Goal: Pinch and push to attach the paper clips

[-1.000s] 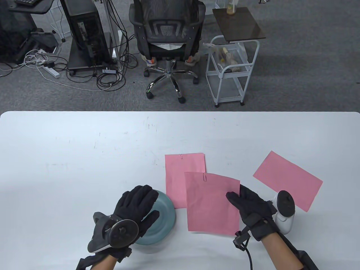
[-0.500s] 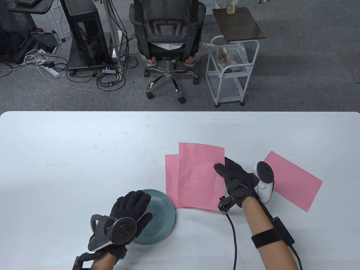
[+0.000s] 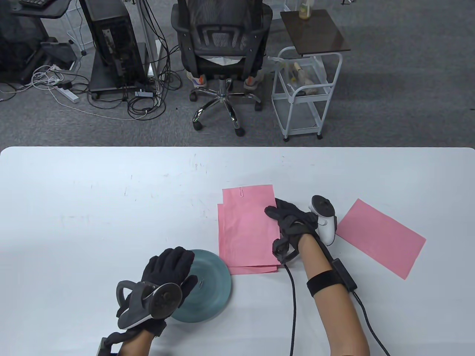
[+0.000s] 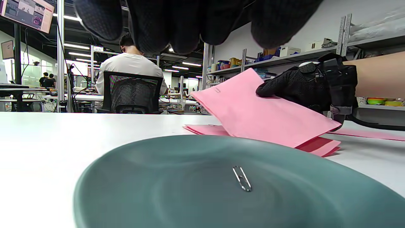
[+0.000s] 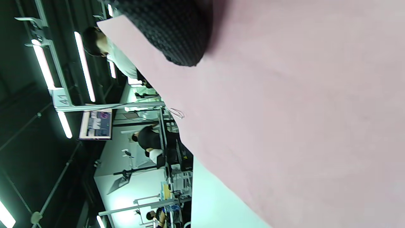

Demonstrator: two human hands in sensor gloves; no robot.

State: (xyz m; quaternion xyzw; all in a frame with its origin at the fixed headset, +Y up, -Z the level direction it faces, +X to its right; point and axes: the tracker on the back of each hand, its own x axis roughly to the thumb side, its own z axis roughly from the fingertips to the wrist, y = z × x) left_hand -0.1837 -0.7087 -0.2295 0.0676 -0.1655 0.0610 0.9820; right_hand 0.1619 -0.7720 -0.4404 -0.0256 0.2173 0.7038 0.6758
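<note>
The right hand (image 3: 293,222) in its black sensor glove holds the upper pink paper sheet (image 3: 250,222) at its right edge. The fingers (image 4: 278,87) are closed on the sheet, with a fingertip lying on top of it, and the left wrist view shows the far side of this sheet lifted and tilted, while its near edge rests on the sheets below. A thin silver paper clip (image 3: 242,192) sits on the far edge of the held sheet, well to the left of the right fingertips. Under the held sheet lies the pink paper stack (image 3: 222,237), flat on the white table (image 3: 111,193), and its edges show at the left and at the near side. One more pink paper sheet (image 3: 380,237) lies flat on the table to the right of the right hand, apart from it.

The left hand (image 3: 167,270) in a black glove hovers above the round grey-green ceramic plate (image 3: 211,296). Its fingers (image 4: 158,22) are spread loosely and hold nothing; they hang over the plate without touching it. A single loose metal paper clip (image 4: 242,179) lies in the middle of the plate, just below the left fingertips. The plate stands just to the left of the near corner of the pink stack.
</note>
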